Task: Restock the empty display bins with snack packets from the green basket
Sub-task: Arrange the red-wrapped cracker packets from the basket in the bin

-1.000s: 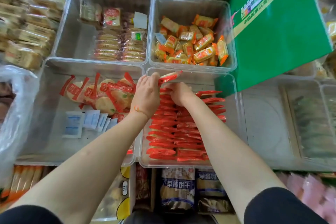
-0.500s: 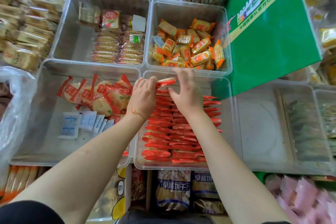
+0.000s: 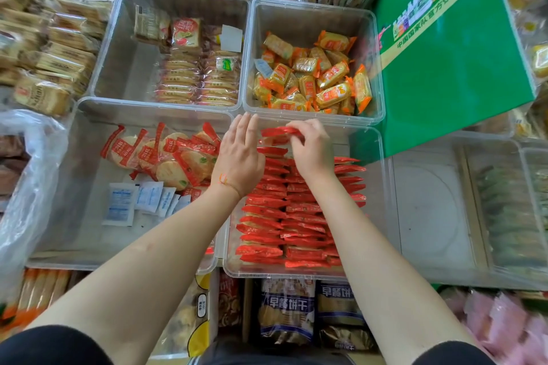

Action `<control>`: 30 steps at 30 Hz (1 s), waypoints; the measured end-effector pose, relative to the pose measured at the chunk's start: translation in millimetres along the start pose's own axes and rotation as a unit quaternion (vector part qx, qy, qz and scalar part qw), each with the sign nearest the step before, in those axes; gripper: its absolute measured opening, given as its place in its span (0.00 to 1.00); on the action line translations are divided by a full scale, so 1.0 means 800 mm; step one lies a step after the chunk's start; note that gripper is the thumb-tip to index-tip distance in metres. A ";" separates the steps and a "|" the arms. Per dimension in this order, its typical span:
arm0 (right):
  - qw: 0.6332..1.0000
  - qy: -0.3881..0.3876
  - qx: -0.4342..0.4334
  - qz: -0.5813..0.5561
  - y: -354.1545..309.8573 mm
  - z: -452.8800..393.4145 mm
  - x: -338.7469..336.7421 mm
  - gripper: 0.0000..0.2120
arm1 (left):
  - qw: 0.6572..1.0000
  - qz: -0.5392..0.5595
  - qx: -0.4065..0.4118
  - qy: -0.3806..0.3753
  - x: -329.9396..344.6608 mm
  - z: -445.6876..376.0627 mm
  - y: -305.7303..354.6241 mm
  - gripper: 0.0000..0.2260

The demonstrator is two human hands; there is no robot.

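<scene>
One red packet (image 3: 278,131) pinched by right hand (image 3: 312,151) near bin's far rim (image 3: 326,123).

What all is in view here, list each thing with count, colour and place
red packets: many, red, rows in near centre bin
held packet: one, red, far end of that bin
round crackers: several, red-wrapped, near left bin
sachets: about five, white-blue, same bin
orange packets: many, orange, far right bin
green box: one, green, right
left hand: open, beside held packet
right hand: pinches held packet
</scene>
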State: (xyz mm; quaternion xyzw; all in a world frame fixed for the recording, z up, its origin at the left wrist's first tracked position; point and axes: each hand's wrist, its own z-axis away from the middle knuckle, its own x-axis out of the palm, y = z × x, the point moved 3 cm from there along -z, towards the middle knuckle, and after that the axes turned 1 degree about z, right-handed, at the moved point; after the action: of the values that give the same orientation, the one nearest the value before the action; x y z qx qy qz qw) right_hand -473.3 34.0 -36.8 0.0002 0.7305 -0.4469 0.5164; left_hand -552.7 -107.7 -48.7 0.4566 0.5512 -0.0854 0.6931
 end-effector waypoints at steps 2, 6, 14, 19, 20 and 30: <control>0.999 -0.017 -0.017 0.033 -0.002 0.005 0.017 0.08 | 1.000 -0.003 -0.001 0.001 -0.002 0.000 0.002 0.30; 0.993 -0.070 0.007 0.095 0.001 0.009 0.050 0.08 | 1.000 -0.010 -0.005 -0.005 -0.003 0.000 0.003 0.30; 0.965 -0.107 0.004 0.240 -0.016 0.011 0.058 0.13 | 1.000 -0.017 -0.007 -0.014 -0.002 -0.001 0.002 0.30; 0.944 -0.220 -0.047 0.243 -0.015 0.055 0.076 0.29 | 1.000 -0.016 -0.014 -0.015 0.000 -0.002 0.001 0.27; 0.934 -0.253 -0.037 0.250 -0.008 0.061 0.084 0.30 | 1.000 -0.021 -0.012 -0.017 0.000 -0.002 0.001 0.26; 0.948 -0.218 -0.040 0.229 -0.002 0.072 0.074 0.30 | 0.999 -0.031 -0.007 -0.011 0.001 -0.004 0.001 0.27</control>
State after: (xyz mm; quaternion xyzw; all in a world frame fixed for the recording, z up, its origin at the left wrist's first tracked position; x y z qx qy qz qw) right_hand -458.6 -31.9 -84.2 0.0493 0.5976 -0.2765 0.7510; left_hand -554.2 -105.2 -48.8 0.4339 0.5581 -0.1076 0.6990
